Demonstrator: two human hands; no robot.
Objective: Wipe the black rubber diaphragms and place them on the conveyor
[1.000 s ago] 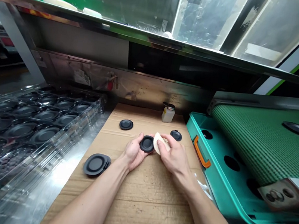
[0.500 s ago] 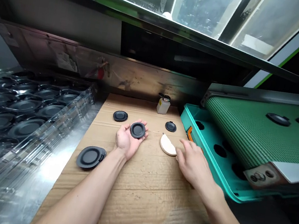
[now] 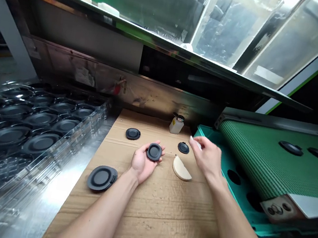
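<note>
My left hand (image 3: pixel 143 166) is palm up, with a round black plastic lid (image 3: pixel 154 152) resting across its palm and fingers. My right hand (image 3: pixel 207 157) is raised at the right side of the cardboard, its fingers pinched on a small white piece (image 3: pixel 198 145) that they mostly cover; cloth or not, I cannot tell. Between the hands lies a cream half-round pad (image 3: pixel 181 169). Just left of the right fingertips sits a small black lid (image 3: pixel 183 148); another black lid (image 3: pixel 133 134) lies at the back left. A larger black lid (image 3: pixel 101 178) is beside my left forearm.
Cardboard (image 3: pixel 154 223) covers the worktop. A small white bottle with a dark cap (image 3: pixel 177 125) stands at its back. Clear trays of black lids (image 3: pixel 42 142) fill the left. At right, a green conveyor belt (image 3: pixel 262 151) carries several black parts above a teal bin (image 3: pixel 228 192).
My right hand has moved up and away from the half-round pad, and its fingers now pinch a white piece. The left hand still holds its lid. The camera view has shifted.
</note>
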